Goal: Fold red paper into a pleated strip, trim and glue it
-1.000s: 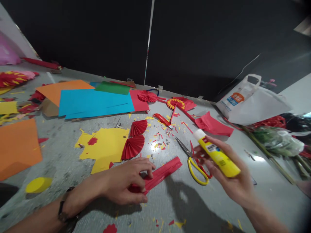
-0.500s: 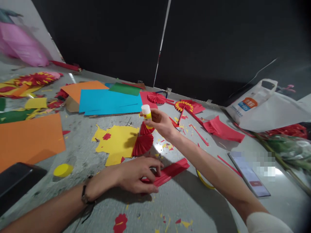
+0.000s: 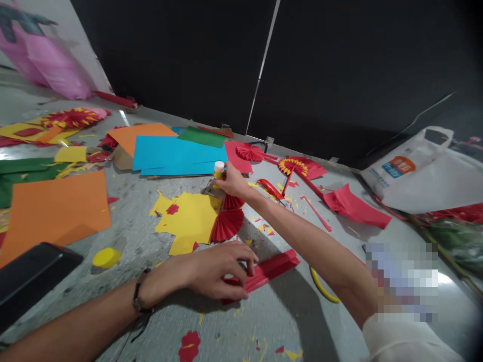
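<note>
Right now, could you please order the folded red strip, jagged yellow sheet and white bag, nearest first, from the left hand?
1. Folded red strip, at the left hand.
2. Jagged yellow sheet, beyond the hand.
3. White bag, far right.

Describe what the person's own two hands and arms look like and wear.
The left hand wears no glove; a thin dark bracelet with a trailing loose end circles that wrist. The right hand is also ungloved, its forearm bare up to an off-white cloth sleeve.

Left hand [image 3: 221, 271] on folded red paper [image 3: 275, 269]; right hand [image 3: 233, 181] grips glue stick [image 3: 219, 169].
</note>
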`<state>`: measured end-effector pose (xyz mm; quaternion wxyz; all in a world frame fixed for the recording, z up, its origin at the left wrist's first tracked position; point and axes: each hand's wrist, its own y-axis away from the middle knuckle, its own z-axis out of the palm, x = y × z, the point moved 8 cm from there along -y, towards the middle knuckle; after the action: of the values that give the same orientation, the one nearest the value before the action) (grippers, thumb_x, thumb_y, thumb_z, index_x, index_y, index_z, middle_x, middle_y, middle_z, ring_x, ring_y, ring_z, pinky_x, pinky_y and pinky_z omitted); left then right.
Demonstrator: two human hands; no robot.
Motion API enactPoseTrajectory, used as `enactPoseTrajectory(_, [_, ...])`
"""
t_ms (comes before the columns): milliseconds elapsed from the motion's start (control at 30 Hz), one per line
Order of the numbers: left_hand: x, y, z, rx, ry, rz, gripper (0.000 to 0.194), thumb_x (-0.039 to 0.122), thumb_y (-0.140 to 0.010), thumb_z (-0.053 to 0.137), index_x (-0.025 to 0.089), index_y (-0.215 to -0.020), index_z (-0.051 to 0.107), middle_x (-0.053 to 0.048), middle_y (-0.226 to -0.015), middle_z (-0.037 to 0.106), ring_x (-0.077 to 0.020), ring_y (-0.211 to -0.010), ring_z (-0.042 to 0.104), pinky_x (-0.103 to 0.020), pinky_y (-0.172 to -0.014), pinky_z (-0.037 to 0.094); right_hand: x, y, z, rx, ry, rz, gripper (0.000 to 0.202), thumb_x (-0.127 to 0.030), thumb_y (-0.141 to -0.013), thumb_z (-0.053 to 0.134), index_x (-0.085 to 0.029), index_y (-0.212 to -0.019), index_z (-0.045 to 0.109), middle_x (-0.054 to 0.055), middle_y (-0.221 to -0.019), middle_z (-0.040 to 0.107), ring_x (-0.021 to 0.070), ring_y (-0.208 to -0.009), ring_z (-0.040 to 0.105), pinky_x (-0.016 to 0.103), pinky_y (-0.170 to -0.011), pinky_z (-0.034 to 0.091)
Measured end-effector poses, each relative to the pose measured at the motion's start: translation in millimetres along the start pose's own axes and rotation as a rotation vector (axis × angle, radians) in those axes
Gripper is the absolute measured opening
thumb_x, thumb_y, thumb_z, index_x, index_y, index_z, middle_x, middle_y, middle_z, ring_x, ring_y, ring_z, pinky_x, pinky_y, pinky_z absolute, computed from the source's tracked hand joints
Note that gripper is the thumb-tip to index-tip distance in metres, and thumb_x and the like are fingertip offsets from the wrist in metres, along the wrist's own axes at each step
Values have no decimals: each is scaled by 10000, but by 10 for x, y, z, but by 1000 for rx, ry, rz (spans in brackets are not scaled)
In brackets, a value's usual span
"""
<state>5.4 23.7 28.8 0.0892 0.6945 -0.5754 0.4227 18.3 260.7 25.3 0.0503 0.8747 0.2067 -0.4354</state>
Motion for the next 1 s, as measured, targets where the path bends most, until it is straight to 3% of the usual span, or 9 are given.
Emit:
enactPoseTrajectory(100, [-3, -5, -4, 0, 9, -12, 209, 257, -1026, 767, 209, -822, 755, -81, -1117, 784, -300, -1291, 706, -455, -1147, 489, -115, 89, -124, 6, 43, -53, 422, -417, -1081, 751, -202, -1434, 666, 116, -1436, 681, 289, -1194, 724, 511, -992, 639])
enactPoseTrajectory(200, [-5, 0, -9, 6, 10, -24, 194, 242, -1014, 771, 208, -824, 750, -80, -1113, 782, -296, -1261, 714, -462, -1148, 484, -238, 414, -435, 48, 80, -139, 424, -415, -1079, 753, -204, -1436, 665, 118, -1451, 675, 295, -1213, 717, 519, -1006, 633])
enactPoseTrajectory(267, [-7, 7, -14, 10, 7, -38, 154, 231, -1005, 775, 213, -853, 759, -76, -1120, 782, -289, -1229, 720, -458, -1134, 493, -279, 806, -674, 51, 108, -198, 289, -315, -1087, 723, -187, -1345, 696, 116, -1371, 719, 279, -1213, 714, 492, -1031, 611])
enactPoseTrajectory(333, [-8, 11, -19, 11, 12, -46, 94, 221, -1005, 770, 220, -911, 772, -74, -1130, 785, -283, -1222, 720, -446, -1123, 507, -266, 1300, -834, -13, 136, -251, 104, -210, -1092, 650, -201, -1143, 740, 74, -1147, 785, 231, -1072, 748, 422, -994, 602])
enactPoseTrajectory(433, [-12, 5, -26, 7, 30, -44, 59, 175, -1008, 749, 216, -970, 770, -75, -1128, 792, -288, -1270, 709, -441, -1142, 513, -145, 2063, -864, -184, 171, -305, 113, -183, -1069, 664, -238, -1037, 758, 30, -999, 808, 198, -917, 764, 337, -861, 606])
enactPoseTrajectory(567, [-41, -15, -36, 2, 48, -59, 155, 64, -975, 699, 210, -944, 740, -75, -1107, 791, -286, -1243, 716, -435, -1102, 537, 92, 2701, -792, -225, 221, -301, 196, -126, -1090, 607, -242, -1100, 765, 63, -1114, 809, 228, -1064, 747, 354, -925, 595])
enactPoseTrajectory(767, [-64, -13, -67, 10, 57, -120, 201, 45, -934, 730, 213, -877, 636, -54, -1127, 778, -261, -1218, 711, -430, -1132, 520, 246, 2881, -776, -138, 259, -236, 178, -130, -1116, 587, -229, -1135, 734, 79, -1123, 775, 233, -1068, 722, 355, -933, 581])
enactPoseTrajectory(1000, [-45, -37, -94, 9, 40, -139, 222, 23, -913, 718, 215, -892, 607, -50, -1157, 747, -235, -1204, 701, -345, -1070, 538, 67, 2736, -635, -267, 306, -231, 288, 7, -1010, 620, -225, -1121, 749, 56, -1114, 753, 218, -1077, 707, 318, -938, 561])
